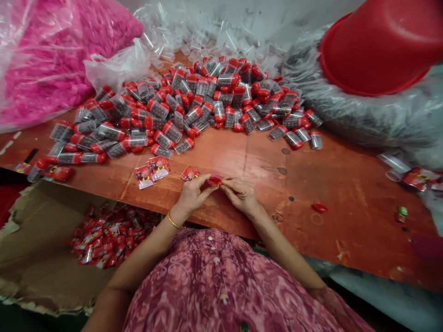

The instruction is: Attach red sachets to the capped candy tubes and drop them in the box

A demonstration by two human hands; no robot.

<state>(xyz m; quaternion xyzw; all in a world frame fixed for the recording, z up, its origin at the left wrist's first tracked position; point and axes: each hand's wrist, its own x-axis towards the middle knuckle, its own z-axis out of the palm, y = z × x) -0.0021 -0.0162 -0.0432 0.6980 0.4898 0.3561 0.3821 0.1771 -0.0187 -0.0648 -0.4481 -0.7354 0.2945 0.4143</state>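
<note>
Near the table's front edge, my left hand [194,192] and my right hand [241,193] meet at a small red piece [215,180], each pinching one side of it. Its exact shape is partly hidden by the fingers. Just left of it a printed red card [190,173] lies flat, and farther left several more cards [159,167] overlap. Beyond the hands is a wide heap of clear tubes with red ends and dark contents [173,131].
A pink-filled bag [51,60] stands back left. At the back right, a red tub [377,50] rests on a plastic bag [367,110]. A carton [31,249] of red packets [107,240] sits below the table's left edge. A red cap [320,208] lies right.
</note>
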